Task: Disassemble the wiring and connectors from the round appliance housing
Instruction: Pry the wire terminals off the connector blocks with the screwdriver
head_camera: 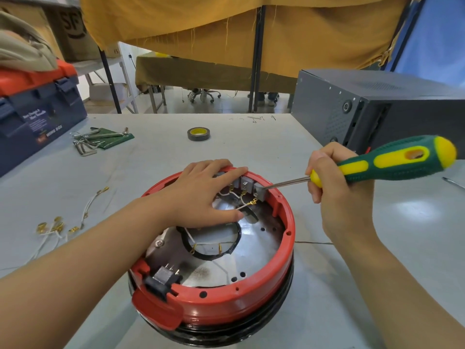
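With the red round housing mid-table, the left hand rests flat-fingered on its far rim while the right hand grips the screwdriver, tip apparently prying the grey connector block; steady leverage comes next.

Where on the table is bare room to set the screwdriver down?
Bare table lies between the tape roll and the grey box, and right of the housing. The left is crowded: hex keys and loose wires.
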